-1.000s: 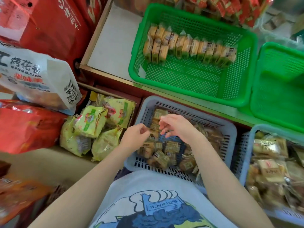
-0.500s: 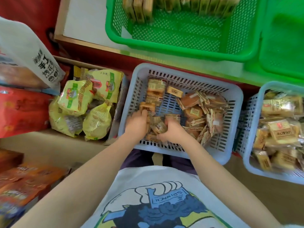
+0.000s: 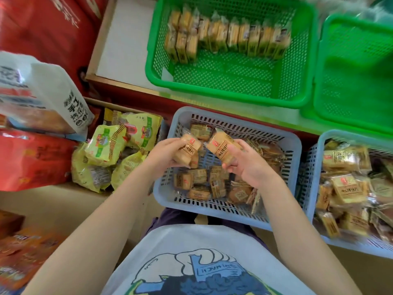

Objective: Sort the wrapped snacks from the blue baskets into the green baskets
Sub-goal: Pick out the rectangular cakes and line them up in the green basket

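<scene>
Left hand (image 3: 164,153) grips a tan wrapped snack (image 3: 188,149), fingers curled round it, more packs seem bunched under it but blurred. Right hand (image 3: 249,165) grips a second tan snack pack (image 3: 222,149), thumb across its front, pack tilted toward the left one; the two packs nearly touch. Both hands raised just above the near blue basket (image 3: 285,145), forearms coming in from the bottom edge, converging over it. That blue basket holds loose tan packs (image 3: 200,179) on its left side and round darker wrapped cakes (image 3: 270,152) on its right. Right of it, just beside, a second blue basket (image 3: 319,150) heaped with mixed tan and gold packs. Beyond the near blue basket, on a raised shelf, a green basket (image 3: 297,71) with a row of tan packs (image 3: 229,35) standing on edge along its far wall. Right of that, another green basket (image 3: 325,60), contents not clear. Left of the near blue basket, yellow-green snack bags (image 3: 106,143), then red and white bags
</scene>
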Available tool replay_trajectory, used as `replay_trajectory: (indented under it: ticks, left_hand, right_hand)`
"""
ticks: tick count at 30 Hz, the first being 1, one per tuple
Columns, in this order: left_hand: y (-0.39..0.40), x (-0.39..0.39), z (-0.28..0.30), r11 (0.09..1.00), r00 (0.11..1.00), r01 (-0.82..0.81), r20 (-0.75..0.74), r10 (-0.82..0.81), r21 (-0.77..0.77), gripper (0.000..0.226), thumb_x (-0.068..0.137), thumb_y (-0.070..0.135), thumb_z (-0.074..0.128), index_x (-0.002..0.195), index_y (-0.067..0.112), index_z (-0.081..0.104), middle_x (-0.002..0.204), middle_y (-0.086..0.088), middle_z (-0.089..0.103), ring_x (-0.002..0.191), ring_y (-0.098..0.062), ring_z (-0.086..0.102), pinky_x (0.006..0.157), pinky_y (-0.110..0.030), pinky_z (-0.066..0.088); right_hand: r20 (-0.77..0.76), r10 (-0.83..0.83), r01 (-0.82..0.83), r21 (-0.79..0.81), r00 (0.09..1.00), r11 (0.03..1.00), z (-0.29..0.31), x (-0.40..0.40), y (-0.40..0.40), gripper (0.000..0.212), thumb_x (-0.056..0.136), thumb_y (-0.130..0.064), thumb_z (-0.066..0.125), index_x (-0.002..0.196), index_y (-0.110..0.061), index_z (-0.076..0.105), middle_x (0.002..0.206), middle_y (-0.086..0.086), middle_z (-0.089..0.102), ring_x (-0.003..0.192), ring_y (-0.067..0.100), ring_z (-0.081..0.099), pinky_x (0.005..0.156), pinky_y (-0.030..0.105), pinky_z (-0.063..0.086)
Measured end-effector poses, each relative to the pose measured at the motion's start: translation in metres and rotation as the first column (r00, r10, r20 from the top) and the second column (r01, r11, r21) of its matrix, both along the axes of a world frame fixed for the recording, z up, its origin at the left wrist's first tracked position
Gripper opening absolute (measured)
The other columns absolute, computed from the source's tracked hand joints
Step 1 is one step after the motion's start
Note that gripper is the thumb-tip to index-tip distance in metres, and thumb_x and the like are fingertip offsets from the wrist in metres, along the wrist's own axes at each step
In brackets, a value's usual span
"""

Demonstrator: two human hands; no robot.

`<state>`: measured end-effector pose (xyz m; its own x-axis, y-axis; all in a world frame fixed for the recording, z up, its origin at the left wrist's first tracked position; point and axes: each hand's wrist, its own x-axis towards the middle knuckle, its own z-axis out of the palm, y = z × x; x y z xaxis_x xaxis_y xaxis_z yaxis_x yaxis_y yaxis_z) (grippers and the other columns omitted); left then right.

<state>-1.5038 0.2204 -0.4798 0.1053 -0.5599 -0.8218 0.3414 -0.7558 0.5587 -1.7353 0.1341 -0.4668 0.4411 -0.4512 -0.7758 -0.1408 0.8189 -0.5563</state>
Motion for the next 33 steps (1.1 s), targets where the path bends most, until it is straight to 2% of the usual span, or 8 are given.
replay_trajectory:
  ticks: [5,8,12,20,22,27,30,33]
  left_hand:
    - [-0.022,0.021,0.041,0.977,0.998,-0.023,-0.061,0.011,-0.211,0.027,0.092,0.021,0.068,0.111,0.014,0.052,0.114,-0.016,0.066,0.092,-0.026,0.070,0.070,-0.040,0.060]
    - [-0.039,0.027,0.066,0.949,1.000,-0.022,-0.004,0.022,-0.315,0.035,0.080,0.037,0.075,0.099,0.017,0.053,0.100,-0.012,0.070,0.087,-0.024,0.069,0.065,-0.037,0.057]
    - [-0.063,0.033,0.084,0.932,0.998,-0.063,-0.007,0.065,-0.357,0.048,0.080,0.056,0.063,0.113,0.021,0.064,0.104,-0.008,0.074,0.096,-0.025,0.069,0.084,-0.041,0.054]
    - [-0.099,0.061,0.070,0.941,0.997,-0.079,-0.053,0.065,-0.330,0.078,0.075,0.036,0.078,0.141,0.018,0.040,0.132,-0.013,0.059,0.111,-0.022,0.066,0.088,-0.032,0.055]
    - [-0.109,0.070,0.068,0.939,0.982,-0.026,0.166,0.087,-0.342,0.087,0.076,0.040,0.080,0.147,0.024,0.033,0.136,-0.005,0.052,0.118,-0.020,0.059,0.097,-0.035,0.051]
    - [-0.131,0.092,0.045,0.909,0.574,0.337,0.819,0.009,-0.247,0.095,0.084,0.052,0.071,0.155,0.016,0.020,0.160,-0.006,0.024,0.148,-0.019,0.021,0.119,-0.038,0.023]
    - [-0.135,0.091,0.023,0.889,0.442,0.457,0.856,-0.270,0.044,0.127,0.072,0.075,0.065,0.158,0.013,-0.006,0.166,-0.008,-0.007,0.153,-0.023,-0.006,0.124,-0.043,0.005]
    - [-0.132,0.088,0.014,0.873,0.379,0.478,0.875,-0.299,0.091,0.136,0.068,0.082,0.060,0.156,0.011,-0.016,0.165,-0.008,-0.017,0.152,-0.022,-0.014,0.124,-0.041,0.000]
  right_hand:
    - [0.108,0.123,-0.102,-0.183,0.987,0.978,0.052,0.022,-0.036,0.032,0.082,-0.024,0.070,0.112,-0.011,0.066,0.097,0.008,0.071,0.067,0.013,0.051,0.051,0.018,0.034]
    - [-0.005,0.227,-0.217,-0.310,0.974,0.926,0.075,0.044,-0.054,0.032,0.087,-0.034,0.068,0.112,-0.015,0.069,0.097,0.004,0.074,0.073,0.015,0.057,0.060,0.023,0.040]
    - [-0.166,0.245,-0.292,-0.406,0.955,0.866,0.078,0.082,-0.069,0.024,0.099,-0.042,0.058,0.119,-0.031,0.066,0.116,-0.005,0.073,0.114,0.017,0.065,0.095,0.039,0.052]
    - [-0.156,0.249,-0.289,-0.342,0.956,0.894,0.065,0.133,-0.090,0.032,0.096,-0.037,0.064,0.123,-0.020,0.062,0.117,0.003,0.071,0.106,0.020,0.068,0.090,0.038,0.056]
    - [-0.196,0.186,-0.248,-0.367,0.963,0.897,0.059,0.138,-0.105,0.033,0.092,-0.033,0.070,0.118,-0.014,0.062,0.115,0.007,0.071,0.097,0.021,0.069,0.085,0.037,0.057]
    - [-0.451,-0.136,-0.070,-0.412,0.882,0.908,0.047,0.157,-0.164,0.058,0.088,-0.044,0.072,0.129,-0.013,0.046,0.123,0.005,0.060,0.101,0.020,0.064,0.079,0.037,0.059]
    - [-0.676,-0.124,-0.165,-0.347,0.727,0.923,0.030,0.172,-0.198,0.092,0.086,-0.048,0.072,0.153,-0.009,0.022,0.141,0.009,0.049,0.114,0.025,0.059,0.088,0.041,0.057]
    - [-0.737,-0.134,-0.201,-0.347,0.663,0.916,0.011,0.191,-0.215,0.102,0.086,-0.051,0.071,0.157,-0.007,0.012,0.152,0.012,0.039,0.123,0.032,0.055,0.100,0.046,0.052]
